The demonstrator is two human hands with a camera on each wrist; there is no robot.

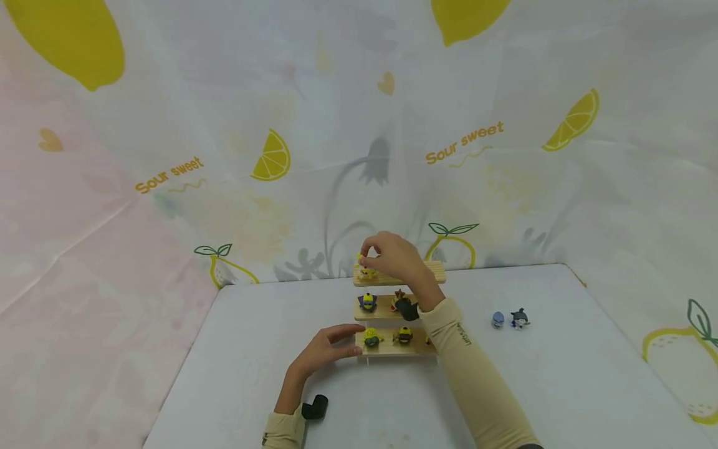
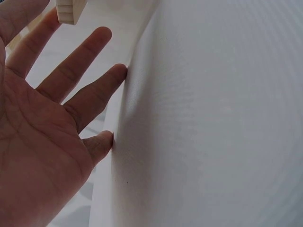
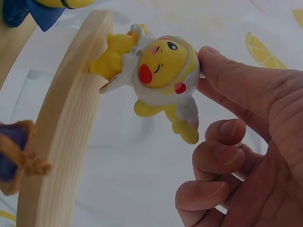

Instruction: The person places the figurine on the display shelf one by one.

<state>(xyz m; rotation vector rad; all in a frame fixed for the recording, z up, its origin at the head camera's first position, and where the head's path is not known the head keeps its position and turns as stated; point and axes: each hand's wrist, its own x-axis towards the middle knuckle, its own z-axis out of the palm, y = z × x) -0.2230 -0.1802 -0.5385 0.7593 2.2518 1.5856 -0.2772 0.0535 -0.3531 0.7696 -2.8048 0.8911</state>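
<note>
My right hand (image 1: pixel 395 255) pinches a small yellow Pikachu-like figurine (image 3: pixel 163 71) in a white hood between thumb and forefinger. The other fingers curl loosely beneath. The figurine's feet meet the left end of the top wooden shelf (image 1: pixel 436 273) of a three-step display stand. At the stand's lower left, my left hand (image 1: pixel 325 350) has its fingers spread, thumb and forefinger against the end of the bottom shelf (image 1: pixel 387 351). In the left wrist view the shelf's wooden corner (image 2: pixel 68 12) shows near the forefinger, and the lower fingertips rest on the white tabletop (image 2: pixel 199 118).
On the middle shelf stand a figurine with a blue cape (image 1: pixel 367 302) and a brown-hatted one (image 1: pixel 399 298). The bottom shelf bears several yellow figurines, one a green-clad figurine (image 1: pixel 371 338). Two more, a bluish figurine (image 1: pixel 497 320) and a dark-haired figurine (image 1: pixel 520 318), stand on the table at right.
</note>
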